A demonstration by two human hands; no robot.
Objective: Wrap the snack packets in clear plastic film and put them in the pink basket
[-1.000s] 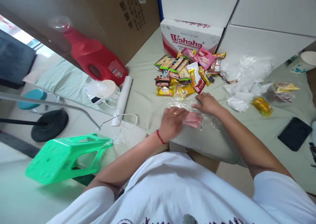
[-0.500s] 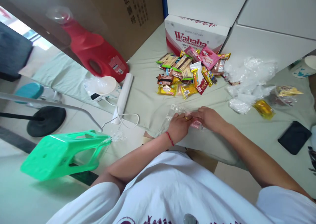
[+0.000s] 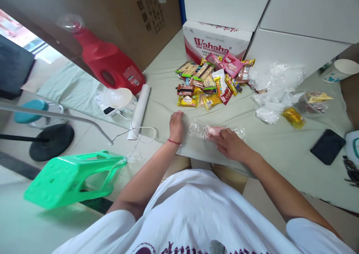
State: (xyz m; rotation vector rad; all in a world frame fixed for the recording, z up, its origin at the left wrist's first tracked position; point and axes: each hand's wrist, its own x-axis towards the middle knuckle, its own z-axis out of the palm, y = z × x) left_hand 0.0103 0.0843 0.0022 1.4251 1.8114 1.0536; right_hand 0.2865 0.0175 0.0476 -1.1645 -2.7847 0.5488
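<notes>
A clear plastic bag with a pink snack packet inside lies on the pale green sheet in front of me. My right hand presses flat on the bag's near right part, fingers spread over the pink packet. My left hand is stretched out to the left of the bag, fingers together and pointing away, holding nothing. It reaches towards a pile of wrapped snacks further back.
A Wahaha carton, white boxes and a brown cardboard box stand at the back. Crumpled clear bags, a yellow packet, a black phone and a cup lie right. A red jug, white roll and green stool sit left.
Both hands were pinching the bag together half a second ago. Now my left hand has let go and moved left and forward, while my right hand holds the bag down flat.
</notes>
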